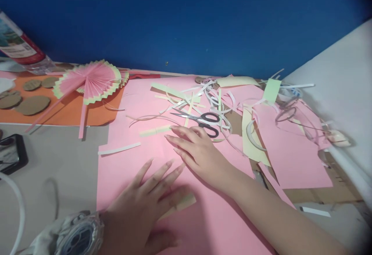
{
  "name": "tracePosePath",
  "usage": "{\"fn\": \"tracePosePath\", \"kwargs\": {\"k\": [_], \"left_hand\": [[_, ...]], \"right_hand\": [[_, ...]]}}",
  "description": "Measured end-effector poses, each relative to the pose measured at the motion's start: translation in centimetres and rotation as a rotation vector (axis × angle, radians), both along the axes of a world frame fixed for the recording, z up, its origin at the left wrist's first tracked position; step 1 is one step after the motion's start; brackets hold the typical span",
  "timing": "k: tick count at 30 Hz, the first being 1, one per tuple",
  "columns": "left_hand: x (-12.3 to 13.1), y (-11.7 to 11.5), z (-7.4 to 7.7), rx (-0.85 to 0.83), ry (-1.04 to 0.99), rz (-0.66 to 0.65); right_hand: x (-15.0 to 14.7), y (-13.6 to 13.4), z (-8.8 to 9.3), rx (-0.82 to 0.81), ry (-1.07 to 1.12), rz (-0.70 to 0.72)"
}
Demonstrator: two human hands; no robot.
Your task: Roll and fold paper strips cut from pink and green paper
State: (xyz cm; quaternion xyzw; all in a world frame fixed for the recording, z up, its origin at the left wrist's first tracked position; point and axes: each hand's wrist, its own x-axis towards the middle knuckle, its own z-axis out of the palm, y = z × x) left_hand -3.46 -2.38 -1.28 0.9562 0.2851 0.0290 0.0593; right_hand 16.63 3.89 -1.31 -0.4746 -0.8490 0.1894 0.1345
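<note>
My left hand point(148, 200) is spread over a large sheet of pink paper point(226, 216), fingers apart and holding nothing. Partly beneath it, a pale yellow paper strip point(183, 205) shows. My right hand point(200, 152) lies stretched out on the same sheet, fingers extended. Its fingertips are at the end of another pale yellow strip point(155, 131); whether they press on it I cannot tell. Just beyond that hand lie scissors point(188, 117) with black handles, among curled paper offcuts. A white strip point(119, 149) rests to the left, near the sheet's edge.
A pleated pink paper fan point(93, 78) with yellow-green edging rests at the back left on orange paper point(107, 117), beside several cardboard discs point(31, 105). A bottle point(23, 43) leans behind them. A phone point(13, 154) lies at left. Eyeglasses point(308, 127) sit on scraps at right.
</note>
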Motion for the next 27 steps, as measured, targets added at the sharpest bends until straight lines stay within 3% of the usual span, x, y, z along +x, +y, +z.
{"fn": "tracePosePath", "kwargs": {"k": [12, 20, 27], "left_hand": [[0.3, 1.1, -0.2, -0.217, -0.029, -0.05], [0.4, 0.9, 0.2, -0.158, -0.025, -0.04], [0.7, 0.3, 0.2, -0.134, -0.071, -0.098]], "right_hand": [[0.1, 0.0, 0.0, -0.019, 0.038, 0.004], [-0.1, -0.1, -0.1, -0.061, 0.173, -0.17], [-0.2, -0.3, -0.1, -0.038, 0.228, -0.163]]}}
